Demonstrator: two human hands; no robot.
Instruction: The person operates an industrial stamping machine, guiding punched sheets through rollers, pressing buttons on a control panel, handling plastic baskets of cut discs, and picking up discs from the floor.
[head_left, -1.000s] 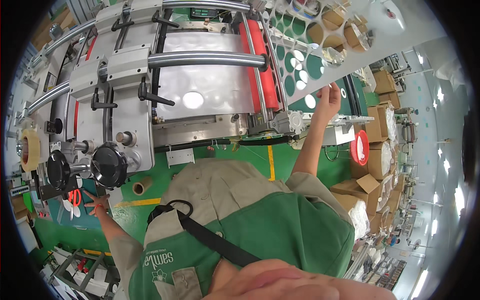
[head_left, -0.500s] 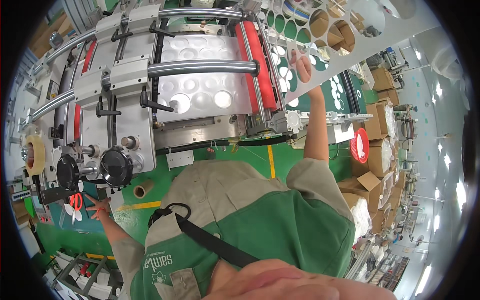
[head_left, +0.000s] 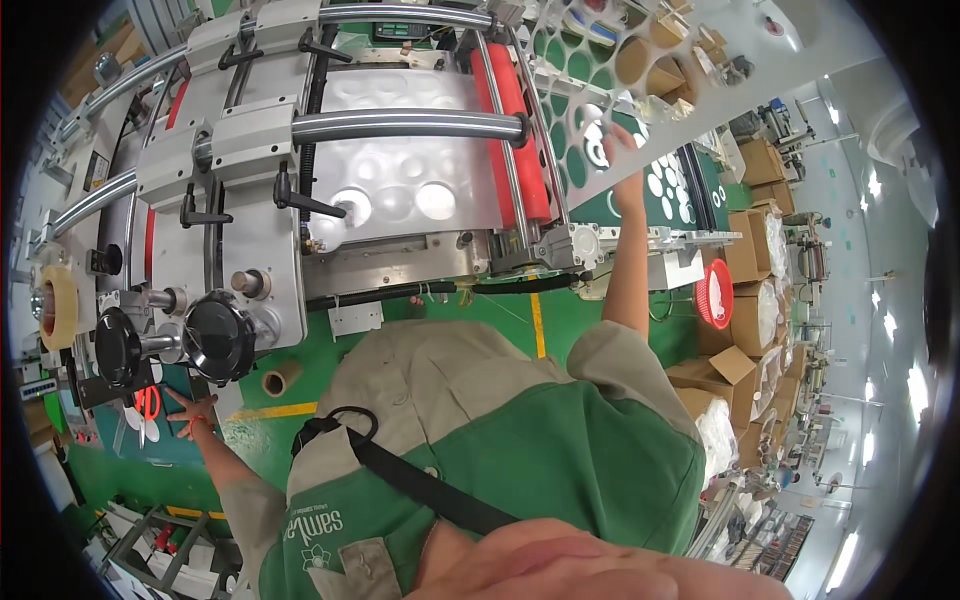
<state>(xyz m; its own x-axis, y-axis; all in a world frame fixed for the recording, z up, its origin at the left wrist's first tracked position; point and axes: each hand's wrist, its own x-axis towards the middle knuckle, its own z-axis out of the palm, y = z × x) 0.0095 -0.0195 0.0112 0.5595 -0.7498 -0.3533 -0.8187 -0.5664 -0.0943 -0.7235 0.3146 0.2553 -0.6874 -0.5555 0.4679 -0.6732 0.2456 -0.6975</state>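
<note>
1. Brace with the left hand (head_left: 194, 409), splayed open at 8 o'clock beside orange-handled scissors (head_left: 148, 401).
2. Reach gently with the right hand (head_left: 626, 157), extended toward 1 o'clock; blurred, cannot tell whether gripping.
3. Avoid scattering white discs (head_left: 656, 186) at 2 o'clock.
4. Avoid creasing the perforated translucent sheet (head_left: 712, 116), spanning 1 to 2 o'clock.

Shiny metal bar (head_left: 410, 125), smooth plastic-looking sheet (head_left: 720, 106), glossy black knob (head_left: 220, 337), glossy floor (head_left: 490, 310), matt cloth shirt (head_left: 545, 455).
</note>
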